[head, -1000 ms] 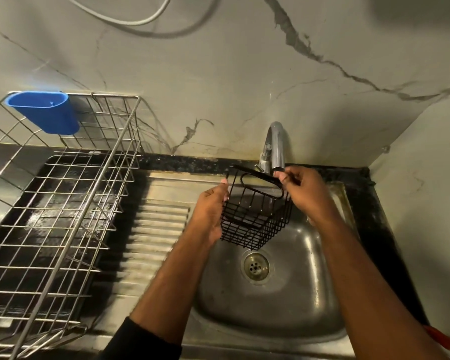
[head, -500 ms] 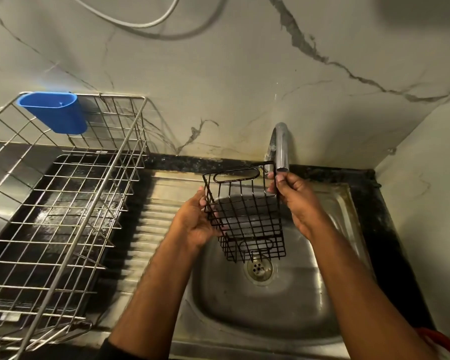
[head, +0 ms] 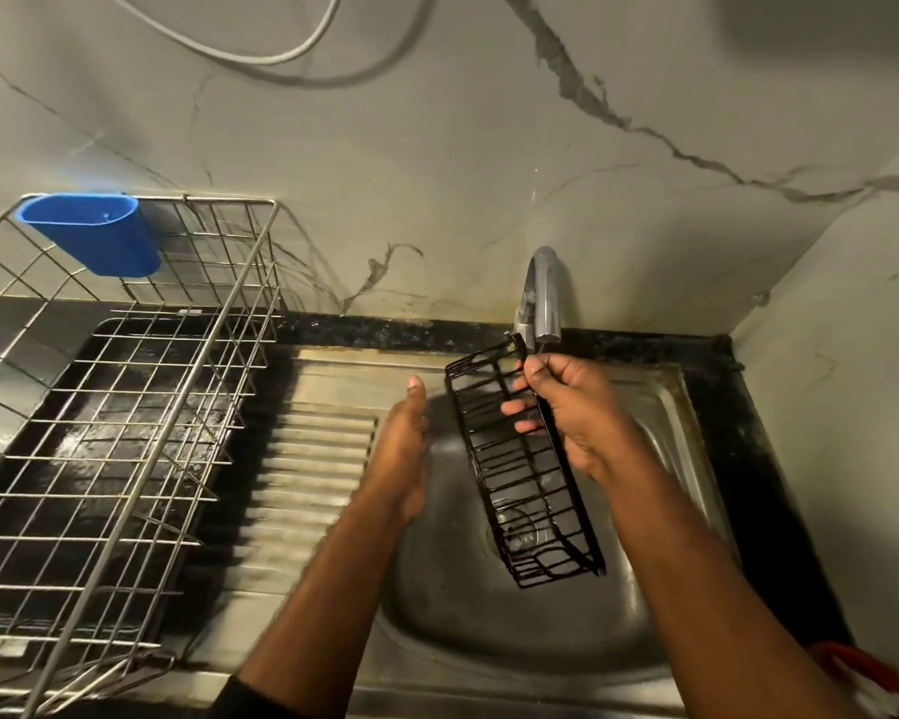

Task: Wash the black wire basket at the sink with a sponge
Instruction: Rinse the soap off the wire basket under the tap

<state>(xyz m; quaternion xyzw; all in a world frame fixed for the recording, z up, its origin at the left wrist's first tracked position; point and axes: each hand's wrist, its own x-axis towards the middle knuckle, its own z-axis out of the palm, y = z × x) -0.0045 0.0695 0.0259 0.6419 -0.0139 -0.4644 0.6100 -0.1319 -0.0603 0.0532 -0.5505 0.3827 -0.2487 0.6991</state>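
Basket: the black wire basket (head: 522,474) hangs tilted over the sink (head: 665,407), below the tap (head: 543,293).
Right hand (head: 567,412): pinches its far rim.
Left hand (head: 403,448): released, just left.
Handling: likely light, stiff, wet-slippery; rim wires suit holding.

The black wire basket (head: 525,474) is a narrow grid, tilted steeply above the sink (head: 489,625), under the tap (head: 543,295).

Dish rack (head: 125,407) is cut off by the left and bottom edges. Drain (head: 515,531) is partly screened by the black wire basket (head: 520,459). A red object (head: 867,677) at the lower right corner is cropped, not identifiable. The left hand (head: 403,448) is motion-blurred.
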